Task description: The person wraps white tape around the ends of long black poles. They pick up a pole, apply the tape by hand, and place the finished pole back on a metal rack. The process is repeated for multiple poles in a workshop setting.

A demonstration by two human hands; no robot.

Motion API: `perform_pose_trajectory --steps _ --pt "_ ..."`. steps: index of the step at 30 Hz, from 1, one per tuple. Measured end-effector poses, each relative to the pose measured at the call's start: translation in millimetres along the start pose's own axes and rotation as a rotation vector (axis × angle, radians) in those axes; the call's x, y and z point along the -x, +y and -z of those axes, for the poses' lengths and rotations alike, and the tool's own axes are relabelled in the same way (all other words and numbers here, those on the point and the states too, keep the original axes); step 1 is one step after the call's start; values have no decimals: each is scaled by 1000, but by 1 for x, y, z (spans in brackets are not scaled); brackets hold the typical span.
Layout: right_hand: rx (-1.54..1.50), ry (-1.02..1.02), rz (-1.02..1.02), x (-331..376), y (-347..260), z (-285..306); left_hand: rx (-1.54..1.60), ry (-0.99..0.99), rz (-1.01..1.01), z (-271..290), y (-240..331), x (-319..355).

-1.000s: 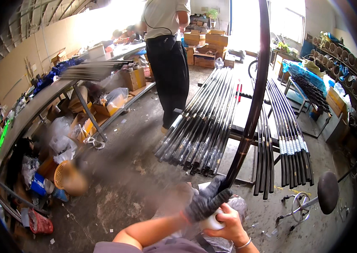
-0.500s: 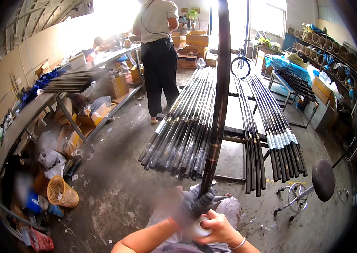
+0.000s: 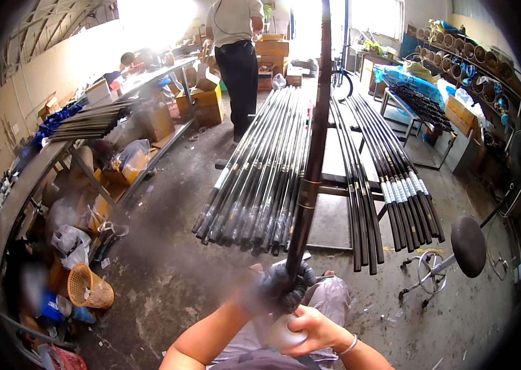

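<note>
nearest, the right hand (image 3: 313, 330) closes its fingers around the white butt cap (image 3: 284, 335); the gloved left hand (image 3: 280, 288) grips the long rod (image 3: 311, 179) just above, rising past the rod stack (image 3: 260, 179). it looks light, stiff, whippy; best held low.

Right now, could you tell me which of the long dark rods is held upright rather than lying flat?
The single long dark rod rising from the gloved left hand; the other rod bundles lie flat on the rack.
</note>
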State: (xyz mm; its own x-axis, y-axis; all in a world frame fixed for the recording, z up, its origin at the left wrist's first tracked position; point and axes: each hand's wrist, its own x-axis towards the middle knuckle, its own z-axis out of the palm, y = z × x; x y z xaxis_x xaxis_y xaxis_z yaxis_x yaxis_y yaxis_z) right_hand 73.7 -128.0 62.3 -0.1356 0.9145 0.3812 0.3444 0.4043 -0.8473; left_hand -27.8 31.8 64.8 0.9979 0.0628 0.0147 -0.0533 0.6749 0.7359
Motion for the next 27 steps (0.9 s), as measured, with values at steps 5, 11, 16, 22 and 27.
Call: perform_pose_trajectory --steps 5,11,16,22,27 --pt "174 61 -273 4 -1 0 -524 423 -340 20 -46 3" --pt "-33 -31 -1 -3 -2 0 156 178 -40 6 -13 6" --pt "76 51 -213 0 -4 3 -300 301 -247 -12 -8 -2" --pt "-79 -55 -36 -10 -5 8 -268 410 -207 -15 -8 9" --pt "-242 97 -10 -16 10 9 -608 212 -112 -2 25 -5"
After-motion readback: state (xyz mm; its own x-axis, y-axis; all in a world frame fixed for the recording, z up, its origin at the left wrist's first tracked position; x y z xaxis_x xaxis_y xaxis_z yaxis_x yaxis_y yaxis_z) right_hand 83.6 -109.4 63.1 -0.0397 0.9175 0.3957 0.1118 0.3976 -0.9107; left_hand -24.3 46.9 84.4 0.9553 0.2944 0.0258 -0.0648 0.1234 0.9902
